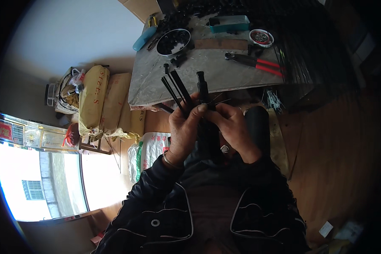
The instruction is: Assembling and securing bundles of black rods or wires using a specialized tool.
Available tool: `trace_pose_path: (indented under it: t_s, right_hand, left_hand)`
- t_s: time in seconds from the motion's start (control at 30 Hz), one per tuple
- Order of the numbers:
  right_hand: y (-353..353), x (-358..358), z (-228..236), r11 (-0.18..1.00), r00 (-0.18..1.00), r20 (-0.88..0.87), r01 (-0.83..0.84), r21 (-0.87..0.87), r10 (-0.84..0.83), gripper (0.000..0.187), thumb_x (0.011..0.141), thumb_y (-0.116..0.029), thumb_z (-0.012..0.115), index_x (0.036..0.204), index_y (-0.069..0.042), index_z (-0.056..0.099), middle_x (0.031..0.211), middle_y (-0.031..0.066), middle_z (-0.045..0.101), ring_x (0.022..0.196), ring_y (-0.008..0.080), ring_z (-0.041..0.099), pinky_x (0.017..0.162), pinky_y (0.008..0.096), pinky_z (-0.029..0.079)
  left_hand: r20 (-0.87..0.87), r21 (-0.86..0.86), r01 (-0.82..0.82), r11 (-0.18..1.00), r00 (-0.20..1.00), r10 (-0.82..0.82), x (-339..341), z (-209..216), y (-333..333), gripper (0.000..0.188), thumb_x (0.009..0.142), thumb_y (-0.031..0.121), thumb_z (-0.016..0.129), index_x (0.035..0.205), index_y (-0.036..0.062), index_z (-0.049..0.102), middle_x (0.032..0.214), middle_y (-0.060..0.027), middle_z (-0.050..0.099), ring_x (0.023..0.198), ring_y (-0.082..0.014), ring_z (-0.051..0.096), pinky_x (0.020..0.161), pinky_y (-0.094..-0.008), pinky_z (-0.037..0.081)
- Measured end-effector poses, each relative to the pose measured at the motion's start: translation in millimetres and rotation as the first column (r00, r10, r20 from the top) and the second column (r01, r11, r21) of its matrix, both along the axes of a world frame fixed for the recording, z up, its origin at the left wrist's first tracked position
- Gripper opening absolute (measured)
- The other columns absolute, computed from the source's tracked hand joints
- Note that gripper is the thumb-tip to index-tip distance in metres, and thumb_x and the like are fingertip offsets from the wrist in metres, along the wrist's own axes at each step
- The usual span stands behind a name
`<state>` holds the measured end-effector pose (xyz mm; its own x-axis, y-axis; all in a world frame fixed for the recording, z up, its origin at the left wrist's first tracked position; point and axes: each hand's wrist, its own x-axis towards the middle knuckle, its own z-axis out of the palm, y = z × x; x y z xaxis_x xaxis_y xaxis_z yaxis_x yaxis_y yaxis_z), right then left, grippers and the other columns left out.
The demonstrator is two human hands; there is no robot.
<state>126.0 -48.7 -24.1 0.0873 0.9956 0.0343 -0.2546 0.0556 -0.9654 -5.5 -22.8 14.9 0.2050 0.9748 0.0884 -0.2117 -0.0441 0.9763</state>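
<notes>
Just in front of the table's near edge, both my hands meet at a black tubular piece [202, 84] with a capped top, standing nearly upright. My left hand [183, 127] is closed around several slim black rods [180, 86] that fan upward beside the tube. With its thumb, it presses at the tube's lower part. My right hand [235, 129] is closed in a pinch against the same spot. A thin wire [221, 101] sticks out by its fingers; what exactly they pinch is hidden. Below the hands, dark shapes blend into my clothing.
On the grey table [152, 84] are a round bowl [173, 30] of black parts, a teal tray [229, 24], a small white dish [261, 38] of metal bits and red-handled pliers [256, 62]. Long black strands [305, 51] hang at right. Yellow sacks [93, 99] stand at left.
</notes>
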Motion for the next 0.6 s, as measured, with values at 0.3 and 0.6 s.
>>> trace_pose_path:
  t_s: [0.3,0.6]
  right_hand:
    - [-9.7,-7.9,8.2,0.998,0.998,-0.012,0.063,-0.03,-0.063,0.018,0.087,-0.018,0.07,0.081,-0.002,0.063,0.067,-0.0018,0.059,0.063,0.0029,0.05,0.057,0.0206,0.039]
    - [-12.7,-4.6,6.9,0.994,0.995,-0.067,0.068,-0.082,-0.073,0.019,0.086,-0.019,0.072,0.079,-0.004,0.064,0.067,-0.0038,0.057,0.062,0.0026,0.049,0.056,0.0202,0.038]
  left_hand:
    - [0.09,-0.082,-0.019,0.996,0.996,0.026,-2.7,-5.0,-6.2,0.026,0.09,0.006,0.065,0.115,0.0025,0.063,0.101,-0.001,0.065,0.092,-0.0083,0.059,0.083,-0.023,0.048]
    - [0.112,-0.046,-0.017,0.999,0.993,0.022,0.4,3.0,-12.6,0.023,0.09,0.007,0.065,0.112,0.0034,0.064,0.099,-0.0009,0.067,0.089,-0.0076,0.06,0.081,-0.0226,0.049]
